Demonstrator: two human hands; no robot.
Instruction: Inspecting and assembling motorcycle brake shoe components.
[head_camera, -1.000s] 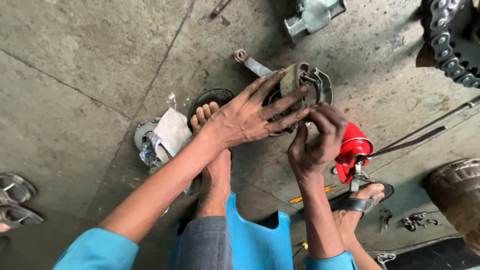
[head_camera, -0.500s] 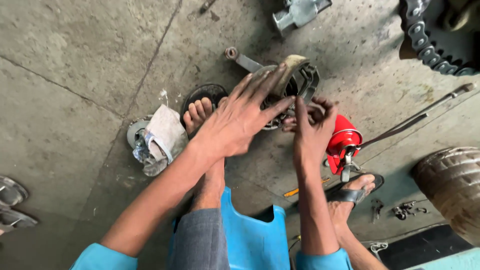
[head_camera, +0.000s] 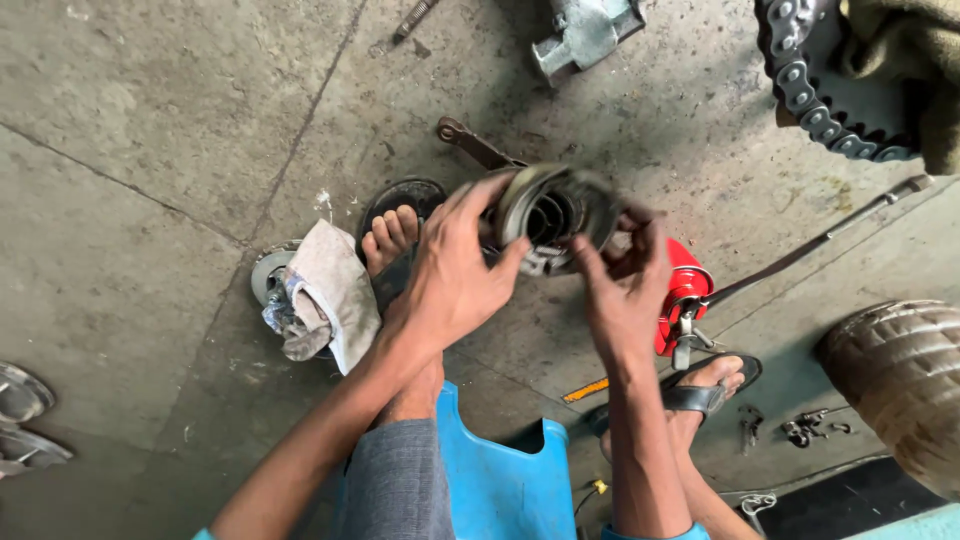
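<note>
Two hands (head_camera: 455, 275) (head_camera: 625, 290), round ridged metal drum (head_camera: 555, 215), possibly greasy, blurred

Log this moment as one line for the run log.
left hand: grips round metal drum part | right hand: grips same part, opposite side | part: lifted above concrete floor | nearby: rag, red oil can

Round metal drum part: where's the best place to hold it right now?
Grip the round metal drum part by its outer rim, from both sides, probably as the left hand and right hand do now. Its open face shows coils inside, so fingers likely belong on the edge.
</note>
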